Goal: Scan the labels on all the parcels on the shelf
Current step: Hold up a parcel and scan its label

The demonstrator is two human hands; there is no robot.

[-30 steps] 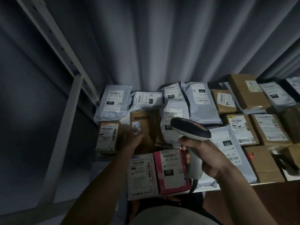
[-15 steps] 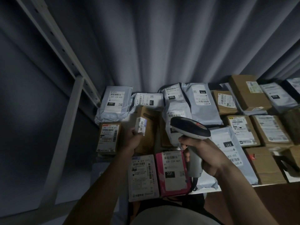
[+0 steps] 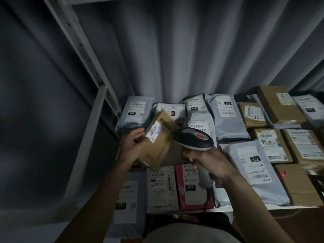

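Note:
My left hand (image 3: 131,146) grips a small brown cardboard box (image 3: 158,142), lifted and tilted above the shelf, with its white barcode label (image 3: 154,131) facing up. My right hand (image 3: 206,159) is closed on the handle of a black and grey barcode scanner (image 3: 193,137), whose head sits just right of the box. Below lie a white-labelled parcel (image 3: 162,188) and a pink parcel (image 3: 190,188). Grey mailer bags (image 3: 134,114) and brown boxes (image 3: 273,146) with labels fill the shelf.
A white metal shelf upright (image 3: 84,50) slants down the left side. A grey curtain (image 3: 175,50) hangs behind the shelf. The shelf's front edge (image 3: 254,208) runs along the lower right. A grey mailer (image 3: 127,204) lies low at the left.
My left hand has raised the brown box off the shelf and turned its label up. The scanner has stayed close to the box.

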